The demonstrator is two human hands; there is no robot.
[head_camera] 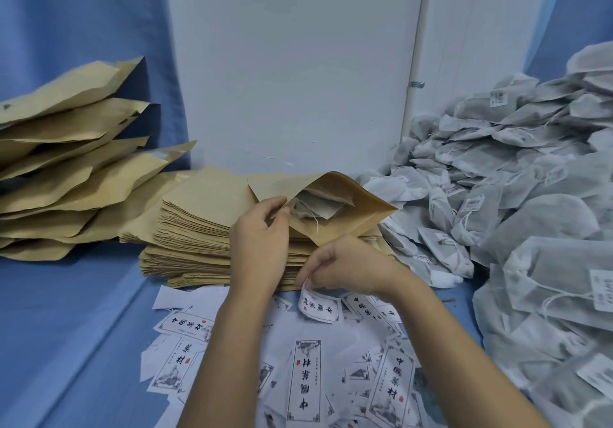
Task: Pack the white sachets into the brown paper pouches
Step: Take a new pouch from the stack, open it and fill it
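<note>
The left hand (262, 238) pinches the near lip of an open brown paper pouch (345, 205), holding its mouth wide above the stack of flat brown pouches (195, 228). White sachets (318, 207) sit inside the pouch, a string trailing out. The right hand (345, 268), just below, has its grip closed on a small white printed label (318, 305). More labels (305, 381) litter the blue-covered counter (73, 311). A heap of white mesh sachets (517, 195) lies right; filled brown pouches (66, 149) pile left.
</note>
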